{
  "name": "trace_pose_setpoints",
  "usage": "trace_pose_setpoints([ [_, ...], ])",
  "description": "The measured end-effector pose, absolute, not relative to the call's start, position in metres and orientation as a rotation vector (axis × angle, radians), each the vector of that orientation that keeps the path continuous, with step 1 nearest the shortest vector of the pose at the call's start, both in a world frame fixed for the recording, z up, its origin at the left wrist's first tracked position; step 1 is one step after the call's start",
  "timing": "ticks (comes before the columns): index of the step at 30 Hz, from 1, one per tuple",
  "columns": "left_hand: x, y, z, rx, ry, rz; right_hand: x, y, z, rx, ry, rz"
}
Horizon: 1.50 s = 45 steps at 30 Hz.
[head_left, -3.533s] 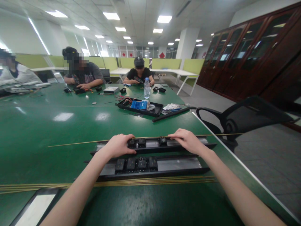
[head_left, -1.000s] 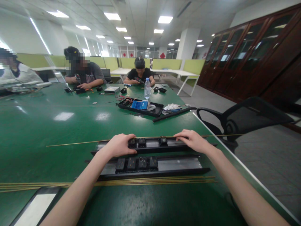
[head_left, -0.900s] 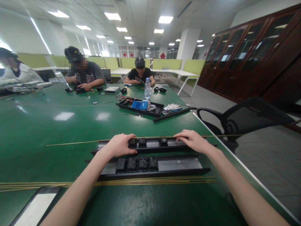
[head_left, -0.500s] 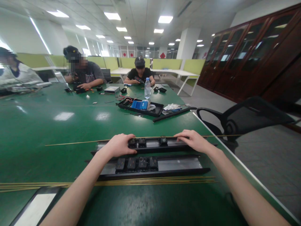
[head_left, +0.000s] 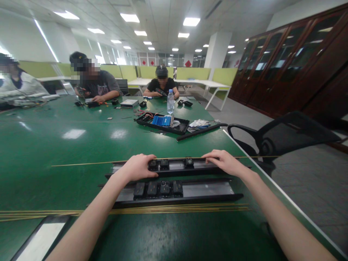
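My left hand (head_left: 139, 167) spans the left part of the farther black channel (head_left: 174, 173), its fingers at the far edge and its thumb at the near wall. Along that far edge lies a thin brass rod (head_left: 87, 164), sticking out past both ends. My right hand (head_left: 221, 159) is closed at the right part of the same edge, fingertips on the rod. Inside this channel sit black square blocks (head_left: 189, 163), partly hidden at the left by my hand. A nearer channel (head_left: 206, 189) holds several black blocks (head_left: 164, 189) in a row.
Several brass rods (head_left: 174, 209) lie in front of the channels. A black-framed white panel (head_left: 40, 241) is at lower left. Farther back are a black tray (head_left: 182, 127), a water bottle (head_left: 170, 102), gloves (head_left: 199, 125) and a black strip (head_left: 201, 133). Co-workers sit beyond; an office chair (head_left: 285, 134) stands right.
My hands and both channels stay practically still. The rod's left end has risen very slightly. A co-worker at the back left has shifted head and hands.
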State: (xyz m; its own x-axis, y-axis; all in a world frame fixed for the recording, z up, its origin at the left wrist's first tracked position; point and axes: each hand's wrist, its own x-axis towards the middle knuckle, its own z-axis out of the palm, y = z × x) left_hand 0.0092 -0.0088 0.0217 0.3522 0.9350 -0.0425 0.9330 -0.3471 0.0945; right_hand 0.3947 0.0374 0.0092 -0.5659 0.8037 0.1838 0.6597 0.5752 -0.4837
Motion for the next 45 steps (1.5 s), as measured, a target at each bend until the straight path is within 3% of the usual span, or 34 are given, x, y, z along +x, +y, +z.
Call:
trace_pose_setpoints([
  [16,0.01,-0.01,0.024,2.483,1.725,0.016,0.405,0.04,0.01,-1.238,-2.38,0.429],
  [45,0.01,-0.01,0.022,2.474,1.721,0.022,0.432,0.042,0.024,-1.37,-2.356,0.644],
])
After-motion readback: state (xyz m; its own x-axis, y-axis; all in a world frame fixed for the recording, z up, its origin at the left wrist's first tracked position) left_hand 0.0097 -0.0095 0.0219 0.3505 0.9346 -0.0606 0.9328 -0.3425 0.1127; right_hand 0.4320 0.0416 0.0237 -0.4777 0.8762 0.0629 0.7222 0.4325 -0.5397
